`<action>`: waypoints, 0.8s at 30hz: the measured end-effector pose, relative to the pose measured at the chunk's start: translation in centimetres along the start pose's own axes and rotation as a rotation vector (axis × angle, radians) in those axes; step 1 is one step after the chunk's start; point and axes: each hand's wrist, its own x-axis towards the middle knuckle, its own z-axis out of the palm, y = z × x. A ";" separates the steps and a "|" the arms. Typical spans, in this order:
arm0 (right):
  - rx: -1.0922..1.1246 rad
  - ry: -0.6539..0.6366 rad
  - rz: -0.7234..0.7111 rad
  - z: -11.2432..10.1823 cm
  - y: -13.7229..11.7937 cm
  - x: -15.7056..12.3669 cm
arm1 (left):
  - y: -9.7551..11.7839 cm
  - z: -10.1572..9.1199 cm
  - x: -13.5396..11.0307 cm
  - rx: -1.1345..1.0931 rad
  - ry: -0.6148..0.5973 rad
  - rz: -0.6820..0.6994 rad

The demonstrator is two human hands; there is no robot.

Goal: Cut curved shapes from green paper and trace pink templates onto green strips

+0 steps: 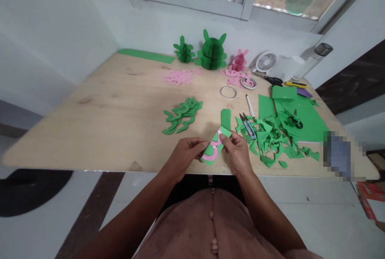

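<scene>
Both my hands hold one small piece of green paper with a pink curved cut-out lying against it, just above the table's near edge. My left hand pinches its left side with closed fingers. My right hand pinches its upper right corner. A green paper strip lies just beyond the piece. Small blue-handled snips rest right of my right hand, on a heap of green scraps.
The wooden table also carries a pile of green curved cut-outs, pink cut-outs, two tape rolls, a pen, green sheets, scissors, a small fan and three folded paper cacti by the wall.
</scene>
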 end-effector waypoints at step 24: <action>0.048 0.018 -0.035 -0.5 0.6 0.3 | -1.3 -1.8 -1.1 0.058 -0.072 -0.031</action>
